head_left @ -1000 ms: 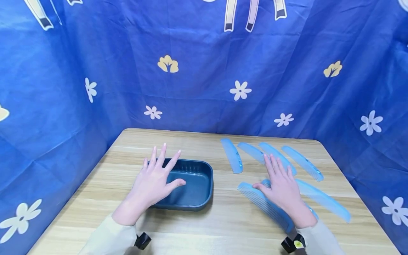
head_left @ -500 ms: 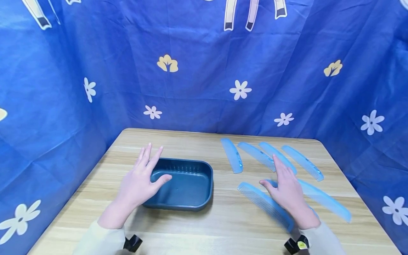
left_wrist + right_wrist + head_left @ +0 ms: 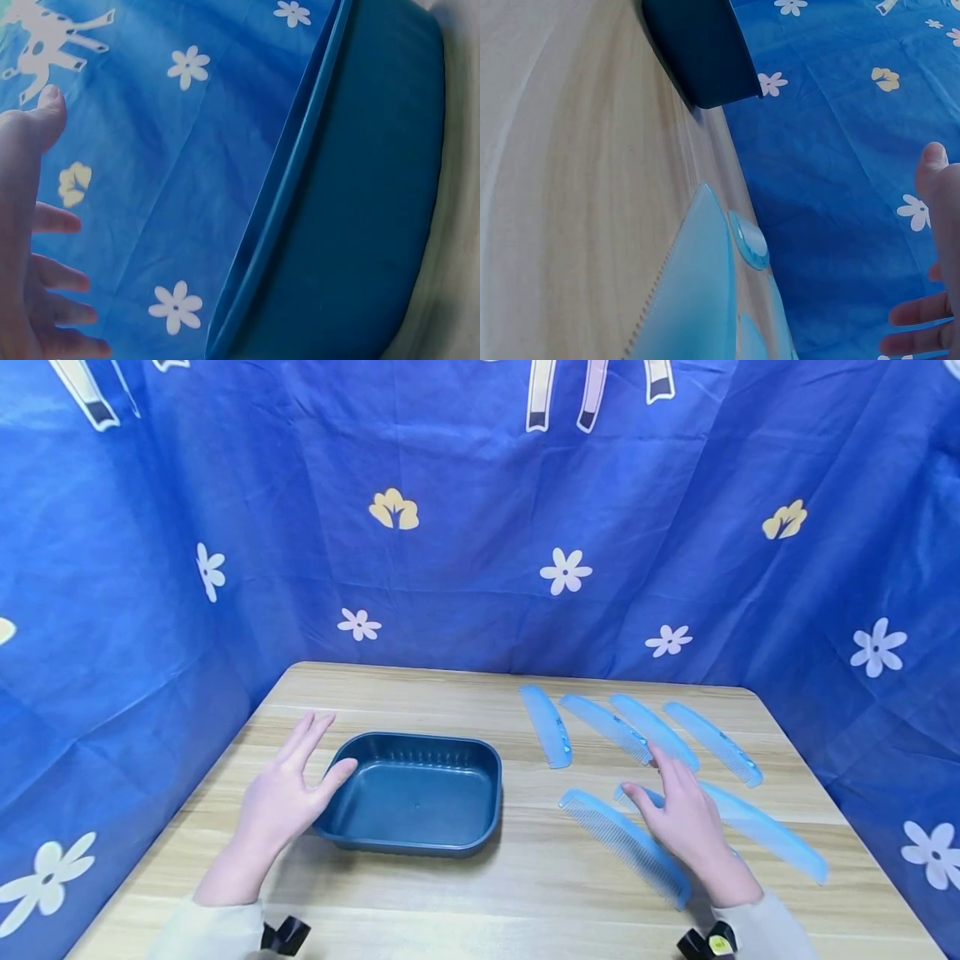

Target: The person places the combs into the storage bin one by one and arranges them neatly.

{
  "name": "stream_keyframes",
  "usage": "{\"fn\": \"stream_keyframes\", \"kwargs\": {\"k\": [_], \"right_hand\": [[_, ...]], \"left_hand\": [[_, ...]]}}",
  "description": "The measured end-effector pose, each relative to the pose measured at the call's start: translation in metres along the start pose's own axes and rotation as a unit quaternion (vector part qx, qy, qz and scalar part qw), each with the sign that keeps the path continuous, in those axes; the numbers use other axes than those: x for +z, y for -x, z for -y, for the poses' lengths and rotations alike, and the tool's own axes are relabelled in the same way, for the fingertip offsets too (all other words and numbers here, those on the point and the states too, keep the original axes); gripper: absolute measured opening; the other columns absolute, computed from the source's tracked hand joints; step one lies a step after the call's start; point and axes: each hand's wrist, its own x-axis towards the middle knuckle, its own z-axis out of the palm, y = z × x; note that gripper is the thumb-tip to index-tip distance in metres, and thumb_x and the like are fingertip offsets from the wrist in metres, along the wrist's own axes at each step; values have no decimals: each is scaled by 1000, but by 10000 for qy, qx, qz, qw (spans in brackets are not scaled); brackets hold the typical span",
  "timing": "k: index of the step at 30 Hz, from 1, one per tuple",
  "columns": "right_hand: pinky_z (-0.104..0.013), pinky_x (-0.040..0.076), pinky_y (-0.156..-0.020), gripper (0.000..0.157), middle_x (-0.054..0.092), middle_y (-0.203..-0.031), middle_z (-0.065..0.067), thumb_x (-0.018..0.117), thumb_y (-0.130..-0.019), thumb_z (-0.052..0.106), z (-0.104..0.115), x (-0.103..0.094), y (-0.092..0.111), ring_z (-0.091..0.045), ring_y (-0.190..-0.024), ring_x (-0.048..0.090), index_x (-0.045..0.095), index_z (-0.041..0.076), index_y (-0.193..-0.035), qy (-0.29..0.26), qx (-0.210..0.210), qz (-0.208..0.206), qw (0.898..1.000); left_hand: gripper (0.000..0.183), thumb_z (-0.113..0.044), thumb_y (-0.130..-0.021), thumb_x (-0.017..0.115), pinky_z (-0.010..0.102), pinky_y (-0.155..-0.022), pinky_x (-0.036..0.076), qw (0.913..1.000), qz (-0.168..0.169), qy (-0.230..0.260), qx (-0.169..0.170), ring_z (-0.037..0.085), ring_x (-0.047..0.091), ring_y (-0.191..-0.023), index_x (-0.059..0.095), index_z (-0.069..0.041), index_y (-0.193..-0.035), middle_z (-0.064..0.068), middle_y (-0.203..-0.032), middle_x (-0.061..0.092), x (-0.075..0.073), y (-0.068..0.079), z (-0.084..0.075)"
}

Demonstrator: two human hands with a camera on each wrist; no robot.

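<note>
A dark teal plastic tray (image 3: 416, 845) with high walls stands left of the table's middle. My left hand (image 3: 281, 797) hovers at its left side, fingers extended and thumb over the rim; nothing is held. In the left wrist view the tray's outer wall (image 3: 352, 195) rises to the right of the spread fingers. My right hand (image 3: 686, 822) hangs over the light blue combs, fingers loosely bent and holding nothing. It partly hides one comb (image 3: 637, 795). Nearest to its left lies another comb (image 3: 626, 843), teeth toward the front left; on its right is a long comb (image 3: 772, 831).
Farther back lie several more combs, among them a short one (image 3: 547, 727) and one at the far right (image 3: 712, 743). A wooden table (image 3: 525, 910) carries everything. Blue patterned cloth (image 3: 480, 568) encloses its back and sides.
My left hand has moved left and toward me, off the tray's interior. My right hand has shifted slightly right and nearer, its fingers bending more. Tray and combs stay put.
</note>
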Motion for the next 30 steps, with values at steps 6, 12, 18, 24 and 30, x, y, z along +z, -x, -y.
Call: {"fn": "stream_keyframes", "kwargs": {"k": [6,12,18,24,30], "right_hand": [[-41,46,-61,63,57,-109,-11,57,-88,49,-3,3,6,-26,-88,56,45,9,-135,67,52,249,9997],[-29,43,-57,53,59,-105,-6,64,-85,45,-6,12,11,-16,-79,54,58,9,-122,98,-315,329,9989],[-21,37,-47,49,58,-101,-3,73,-79,37,-9,19,17,-8,-67,45,62,8,-117,63,-555,563,9968],[-24,41,-52,50,58,-98,-1,75,-77,35,-10,24,20,-8,-69,46,62,8,-118,231,-565,874,9943],[-39,50,-63,51,59,-100,-1,75,-76,37,-9,27,22,-18,-84,58,62,11,-118,370,-430,1065,9927]], "left_hand": [[61,-45,-90,56,64,-88,34,9992,10,344,-190,44,37,-124,39,-21,-143,15,-145,33,-1,0,15],[48,-33,-91,60,49,-88,44,9944,-60,1055,-75,38,41,-123,52,-11,-132,16,-138,43,4,2,32],[44,-22,-92,59,11,-87,40,9772,282,2101,-137,19,40,-127,50,-7,-133,17,-138,43,12,7,50],[47,-18,-94,55,8,-90,36,9580,604,2791,-259,-1,39,-121,43,-3,-137,21,-139,40,19,10,65],[46,-17,-95,54,14,-83,45,9270,850,3591,-670,-2,47,-116,43,-2,-137,9,-136,47,26,11,74]]}}
